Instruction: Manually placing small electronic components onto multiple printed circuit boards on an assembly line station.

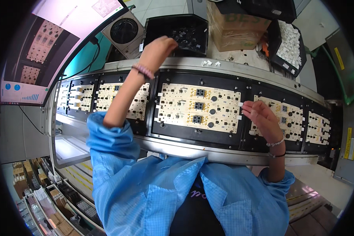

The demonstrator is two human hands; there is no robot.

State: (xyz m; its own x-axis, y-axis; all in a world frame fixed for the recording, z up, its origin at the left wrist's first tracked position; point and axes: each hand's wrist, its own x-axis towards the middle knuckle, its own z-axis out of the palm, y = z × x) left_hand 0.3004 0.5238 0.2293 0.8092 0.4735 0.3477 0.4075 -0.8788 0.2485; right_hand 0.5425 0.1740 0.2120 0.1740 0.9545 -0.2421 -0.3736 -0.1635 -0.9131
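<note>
My left hand (pixel 158 52) is raised over the near left edge of a black bin (pixel 202 48) that holds small dark parts (pixel 185 36). Its fingers curl together, and their tips are too unclear to show what they hold. In front of me lies a cream circuit board panel (pixel 177 103) in a black fixture (pixel 185 138), with black digit displays (pixel 198 105) and round dark parts. My right hand (pixel 261 117) is at the panel's right edge. Its thumb and fingertips pinch at a small white connector (pixel 240 104) there. Another white connector (pixel 239 117) sits just below it.
More fixtures with boards line the metal conveyor (pixel 177 148) on both sides. A few white pieces (pixel 211 63) lie on its far rail. Behind stand a wrapped carton (pixel 240 33) and a bin of white parts (pixel 290 45). A monitor (pixel 47 43) is at left.
</note>
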